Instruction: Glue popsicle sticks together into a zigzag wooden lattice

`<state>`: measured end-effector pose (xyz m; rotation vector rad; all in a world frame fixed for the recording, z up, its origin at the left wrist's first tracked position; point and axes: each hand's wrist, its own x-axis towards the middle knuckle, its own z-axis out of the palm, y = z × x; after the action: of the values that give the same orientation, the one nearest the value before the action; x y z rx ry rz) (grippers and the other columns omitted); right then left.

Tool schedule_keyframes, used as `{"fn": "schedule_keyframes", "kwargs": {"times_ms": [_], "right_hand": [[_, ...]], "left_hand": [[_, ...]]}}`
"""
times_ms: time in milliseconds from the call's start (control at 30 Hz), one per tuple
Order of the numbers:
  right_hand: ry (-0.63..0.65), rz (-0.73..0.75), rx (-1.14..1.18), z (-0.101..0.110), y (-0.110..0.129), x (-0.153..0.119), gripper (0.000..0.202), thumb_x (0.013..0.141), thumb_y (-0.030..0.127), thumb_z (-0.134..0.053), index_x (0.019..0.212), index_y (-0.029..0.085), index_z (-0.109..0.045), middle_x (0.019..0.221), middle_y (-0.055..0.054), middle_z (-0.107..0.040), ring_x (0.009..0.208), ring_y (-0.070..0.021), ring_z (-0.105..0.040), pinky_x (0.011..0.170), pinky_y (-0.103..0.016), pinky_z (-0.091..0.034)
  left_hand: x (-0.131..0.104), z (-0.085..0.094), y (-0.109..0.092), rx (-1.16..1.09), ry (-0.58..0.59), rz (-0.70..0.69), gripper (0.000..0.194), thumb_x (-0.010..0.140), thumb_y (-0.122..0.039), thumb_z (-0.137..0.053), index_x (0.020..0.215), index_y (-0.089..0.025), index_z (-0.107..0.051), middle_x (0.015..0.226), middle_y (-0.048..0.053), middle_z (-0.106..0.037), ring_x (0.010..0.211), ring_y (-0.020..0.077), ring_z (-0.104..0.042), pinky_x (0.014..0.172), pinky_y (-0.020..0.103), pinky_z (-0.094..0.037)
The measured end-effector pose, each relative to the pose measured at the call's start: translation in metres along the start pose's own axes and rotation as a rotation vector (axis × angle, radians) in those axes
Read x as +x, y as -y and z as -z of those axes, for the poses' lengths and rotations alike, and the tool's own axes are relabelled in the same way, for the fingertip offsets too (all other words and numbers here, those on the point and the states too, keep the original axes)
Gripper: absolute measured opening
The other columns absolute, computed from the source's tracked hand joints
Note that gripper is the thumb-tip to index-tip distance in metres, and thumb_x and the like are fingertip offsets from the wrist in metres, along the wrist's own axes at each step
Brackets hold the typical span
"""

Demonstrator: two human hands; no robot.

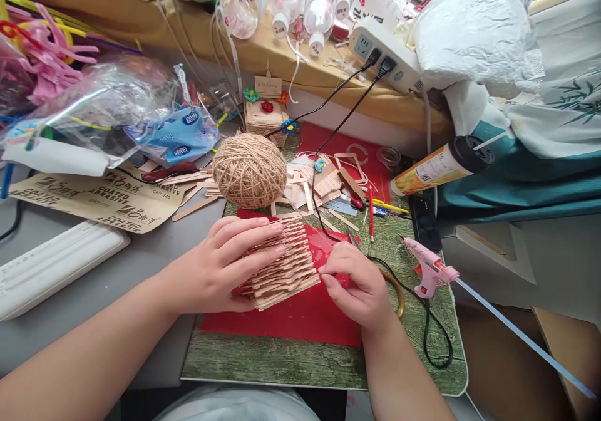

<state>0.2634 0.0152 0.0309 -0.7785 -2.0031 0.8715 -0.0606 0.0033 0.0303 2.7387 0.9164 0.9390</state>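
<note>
The left fingers (248, 239) spread in a loose curve while the right fingers (345, 265) bend into a pinch.

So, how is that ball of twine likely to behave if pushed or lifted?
The ball of twine would probably roll if pushed, being rounded, though the loose craft sticks beside it might check it. Its rough, fibrous surface suggests little slipping. It looks densely wound, so it would likely keep its shape when lifted.
</note>
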Motion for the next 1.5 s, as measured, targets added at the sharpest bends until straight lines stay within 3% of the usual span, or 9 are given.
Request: {"fn": "schedule_keyframes", "kwargs": {"times_ms": [500, 667, 1100, 1500], "right_hand": [[-0.040, 0.008, 0.027, 0.000, -0.001, -0.008, 0.031, 0.090, 0.006, -0.069, 0.113, 0.026, -0.074, 0.085, -0.003, -0.072, 0.078, -0.0220, -0.065, 0.076, -0.044, -0.054], [0.000, -0.011, 0.012, -0.002, -0.004, -0.009, 0.025, 0.091, 0.008, -0.069, 0.108, 0.026, -0.073, 0.084, -0.003, -0.073, 0.076, -0.0217, -0.065, 0.076, -0.044, -0.054], [0.035, 0.072, -0.036, -0.007, -0.001, 0.000, 0.030, 0.091, 0.007, -0.067, 0.114, 0.027, -0.073, 0.089, -0.005, -0.074, 0.081, -0.0219, -0.068, 0.078, -0.044, -0.058], [0.015, 0.174, -0.084, -0.017, 0.005, -0.006, 0.034, 0.096, 0.008, -0.070, 0.125, 0.025, -0.067, 0.090, -0.005, -0.077, 0.077, -0.0207, -0.066, 0.074, -0.040, -0.053]], "left_hand": [[-0.003, 0.003, 0.002, 0.005, 0.047, -0.002, 0.083, 0.094, -0.050, -0.081, 0.165, -0.026, -0.047, 0.153, 0.016, -0.067, 0.148, 0.0354, -0.057, 0.124, 0.053, -0.047], [-0.004, 0.003, 0.002, -0.012, 0.050, 0.019, 0.086, 0.092, -0.050, -0.083, 0.167, -0.030, -0.046, 0.155, 0.013, -0.067, 0.146, 0.0341, -0.059, 0.124, 0.051, -0.048], [0.001, -0.001, 0.005, -0.040, 0.000, 0.055, 0.093, 0.083, -0.043, -0.092, 0.163, -0.026, -0.048, 0.160, 0.019, -0.060, 0.150, 0.0384, -0.054, 0.125, 0.055, -0.049], [-0.002, -0.010, 0.003, -0.096, -0.053, 0.088, 0.091, 0.082, -0.034, -0.092, 0.159, -0.025, -0.044, 0.162, 0.023, -0.051, 0.153, 0.0382, -0.051, 0.126, 0.058, -0.049]]}}
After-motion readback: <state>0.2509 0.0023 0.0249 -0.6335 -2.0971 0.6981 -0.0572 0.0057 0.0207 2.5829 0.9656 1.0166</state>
